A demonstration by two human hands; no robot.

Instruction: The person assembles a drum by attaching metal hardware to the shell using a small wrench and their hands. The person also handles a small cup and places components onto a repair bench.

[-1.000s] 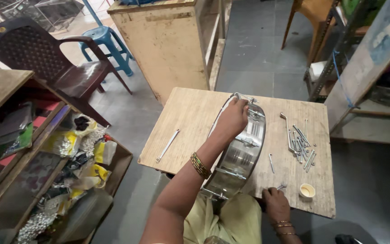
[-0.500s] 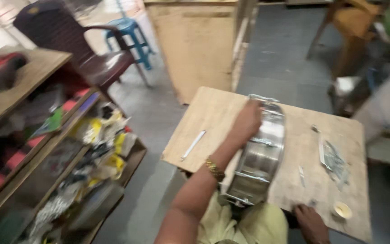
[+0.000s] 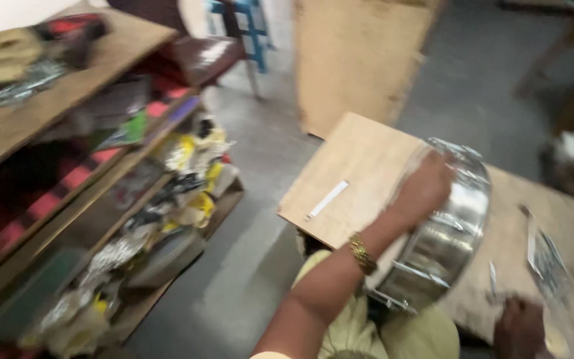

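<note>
With the view now swung leftward toward the cluttered shelves [image 3: 101, 219], the left hand [image 3: 426, 189] still clasps the shiny metal drum shell [image 3: 446, 239] standing on edge on the worktop [image 3: 360, 166], while the right hand [image 3: 519, 326] rests lower; its fingers' state I cannot tell.

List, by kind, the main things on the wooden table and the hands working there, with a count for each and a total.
Hands: 2 (left hand, right hand)
Shiny metal drum shell: 1
Flat white strip: 1
Pile of metal rods: 1
Total: 5
</note>
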